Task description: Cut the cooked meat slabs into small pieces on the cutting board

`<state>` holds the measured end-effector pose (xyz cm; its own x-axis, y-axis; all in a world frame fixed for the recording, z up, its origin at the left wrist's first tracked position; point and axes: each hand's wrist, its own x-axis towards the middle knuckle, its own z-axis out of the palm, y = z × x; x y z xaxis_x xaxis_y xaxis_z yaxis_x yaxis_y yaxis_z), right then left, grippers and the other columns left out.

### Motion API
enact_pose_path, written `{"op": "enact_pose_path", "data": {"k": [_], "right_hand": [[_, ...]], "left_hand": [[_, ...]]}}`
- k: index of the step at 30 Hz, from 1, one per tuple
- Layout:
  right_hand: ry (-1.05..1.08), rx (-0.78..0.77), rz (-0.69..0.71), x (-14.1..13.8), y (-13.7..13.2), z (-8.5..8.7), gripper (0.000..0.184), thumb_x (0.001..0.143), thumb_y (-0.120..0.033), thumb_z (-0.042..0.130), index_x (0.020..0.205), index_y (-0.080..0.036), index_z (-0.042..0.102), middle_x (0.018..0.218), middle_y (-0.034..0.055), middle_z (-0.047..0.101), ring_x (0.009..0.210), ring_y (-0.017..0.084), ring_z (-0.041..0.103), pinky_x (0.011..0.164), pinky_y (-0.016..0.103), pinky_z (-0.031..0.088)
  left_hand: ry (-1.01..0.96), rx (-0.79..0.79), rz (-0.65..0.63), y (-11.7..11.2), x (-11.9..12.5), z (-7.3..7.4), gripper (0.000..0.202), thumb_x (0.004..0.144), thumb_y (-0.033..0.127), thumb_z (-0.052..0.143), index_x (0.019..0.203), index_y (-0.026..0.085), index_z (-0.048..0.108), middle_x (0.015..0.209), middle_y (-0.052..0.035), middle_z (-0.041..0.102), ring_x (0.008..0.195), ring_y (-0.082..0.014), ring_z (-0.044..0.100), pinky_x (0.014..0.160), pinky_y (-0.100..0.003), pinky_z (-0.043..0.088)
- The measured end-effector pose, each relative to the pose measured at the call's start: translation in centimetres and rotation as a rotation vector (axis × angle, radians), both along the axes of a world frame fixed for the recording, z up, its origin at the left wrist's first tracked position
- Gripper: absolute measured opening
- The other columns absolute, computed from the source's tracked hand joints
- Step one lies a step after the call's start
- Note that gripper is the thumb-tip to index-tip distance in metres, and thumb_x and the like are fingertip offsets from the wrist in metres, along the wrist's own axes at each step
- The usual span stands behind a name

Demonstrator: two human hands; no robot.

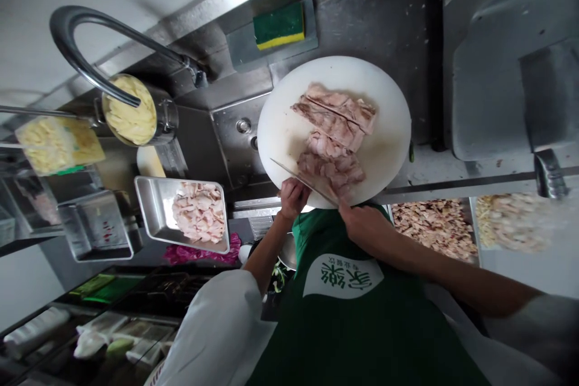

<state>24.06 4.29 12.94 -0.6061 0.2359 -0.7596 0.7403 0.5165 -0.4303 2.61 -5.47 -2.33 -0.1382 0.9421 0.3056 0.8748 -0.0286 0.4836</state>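
Slices and slabs of pale cooked meat [337, 111] lie on a round white cutting board [389, 90]. A knife [284, 167] slants over the board's near edge, its thin blade seen almost edge-on and its tip toward the left. At the blade's lower right end, my right hand [357, 220] is closed around the handle, which is mostly hidden. My left hand [294, 196] is closed at the board's near edge, its curled fingers right beside the blade. What those fingers grip, if anything, is hidden.
Left of the board are a sink [230, 132], a curved faucet [122, 21], a metal tray [154, 226] of sliced meat and a pot [165, 117] of pale yellow slices. A sponge [279, 25] sits behind. Chopped meat [434, 223] fills a container at right.
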Motion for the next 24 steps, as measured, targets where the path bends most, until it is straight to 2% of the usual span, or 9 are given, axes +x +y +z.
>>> {"op": "enact_pose_path", "data": {"k": [2, 4, 8, 10, 12, 15, 19, 21, 24], "right_hand": [[-0.065, -0.032, -0.006, 1.6, -1.0, 0.5, 0.036, 0.088, -0.004, 0.033, 0.116, -0.012, 0.054, 0.079, 0.0119, 0.072, 0.075, 0.026, 0.070, 0.066, 0.033, 0.047], [-0.046, -0.019, -0.020, 1.2, -1.2, 0.1, 0.034, 0.087, -0.003, 0.032, 0.109, -0.013, 0.056, 0.076, 0.0118, 0.071, 0.073, 0.026, 0.070, 0.064, 0.032, 0.046], [0.118, 0.063, -0.032, -4.6, 1.0, -3.1, 0.035, 0.093, -0.006, 0.030, 0.119, -0.010, 0.053, 0.104, 0.0188, 0.071, 0.095, 0.025, 0.068, 0.074, 0.031, 0.046], [0.188, 0.128, -0.051, -7.6, 2.8, -4.8, 0.034, 0.095, -0.009, 0.030, 0.120, -0.008, 0.052, 0.108, 0.0215, 0.069, 0.098, 0.028, 0.067, 0.080, 0.035, 0.046], [0.224, 0.153, -0.060, -9.0, 4.0, -5.7, 0.031, 0.095, -0.012, 0.033, 0.116, -0.008, 0.055, 0.105, 0.0212, 0.069, 0.097, 0.029, 0.067, 0.081, 0.037, 0.046], [0.224, 0.167, -0.075, -7.4, 3.8, -4.8, 0.034, 0.093, -0.009, 0.032, 0.116, -0.008, 0.057, 0.105, 0.0210, 0.069, 0.099, 0.029, 0.066, 0.080, 0.035, 0.047], [0.113, 0.087, -0.044, -2.2, 0.6, -1.4, 0.044, 0.090, -0.006, 0.030, 0.129, -0.008, 0.050, 0.098, 0.0187, 0.072, 0.090, 0.027, 0.069, 0.074, 0.033, 0.048], [0.013, 0.023, -0.027, -0.1, -1.0, -0.1, 0.043, 0.088, -0.004, 0.032, 0.128, -0.008, 0.049, 0.088, 0.0159, 0.072, 0.081, 0.027, 0.070, 0.069, 0.033, 0.048], [-0.069, -0.038, -0.035, 0.7, -2.1, 0.1, 0.036, 0.087, -0.005, 0.033, 0.116, -0.010, 0.054, 0.078, 0.0127, 0.072, 0.076, 0.028, 0.071, 0.067, 0.034, 0.048]], "left_hand": [[-0.026, -0.027, 0.006, -0.1, 0.0, -0.2, 0.015, 0.092, 0.031, 0.059, 0.089, 0.020, 0.068, 0.090, -0.0078, 0.066, 0.091, -0.0197, 0.062, 0.084, -0.038, 0.051], [-0.070, -0.025, -0.002, -0.2, -0.1, -0.3, 0.013, 0.092, 0.030, 0.060, 0.092, 0.020, 0.068, 0.092, -0.0080, 0.066, 0.093, -0.0201, 0.061, 0.086, -0.038, 0.050], [-0.083, -0.001, -0.014, -0.3, -0.3, -0.2, 0.012, 0.092, 0.027, 0.059, 0.092, 0.019, 0.068, 0.090, -0.0074, 0.065, 0.094, -0.0194, 0.061, 0.086, -0.038, 0.050], [-0.061, 0.001, -0.021, -0.4, -0.3, -0.1, 0.013, 0.093, 0.026, 0.057, 0.092, 0.018, 0.067, 0.090, -0.0074, 0.066, 0.093, -0.0185, 0.062, 0.086, -0.037, 0.050], [-0.039, -0.002, -0.008, -0.5, -0.3, -0.2, 0.014, 0.093, 0.026, 0.056, 0.092, 0.018, 0.068, 0.091, -0.0077, 0.066, 0.092, -0.0178, 0.062, 0.087, -0.037, 0.051], [-0.049, -0.009, 0.005, -0.6, -0.2, -0.5, 0.015, 0.094, 0.027, 0.056, 0.092, 0.018, 0.068, 0.092, -0.0078, 0.066, 0.092, -0.0181, 0.062, 0.088, -0.038, 0.050], [-0.066, -0.034, -0.007, -0.8, -0.3, -0.8, 0.015, 0.093, 0.030, 0.057, 0.092, 0.019, 0.068, 0.089, -0.0081, 0.066, 0.091, -0.0195, 0.062, 0.086, -0.038, 0.050], [-0.046, -0.069, 0.001, -0.9, -0.4, -0.8, 0.017, 0.093, 0.031, 0.057, 0.091, 0.019, 0.068, 0.088, -0.0083, 0.066, 0.091, -0.0200, 0.062, 0.086, -0.038, 0.050], [-0.054, -0.105, 0.001, -1.1, -0.4, -0.8, 0.017, 0.092, 0.032, 0.057, 0.090, 0.019, 0.068, 0.088, -0.0085, 0.066, 0.093, -0.0209, 0.061, 0.087, -0.039, 0.049]]}}
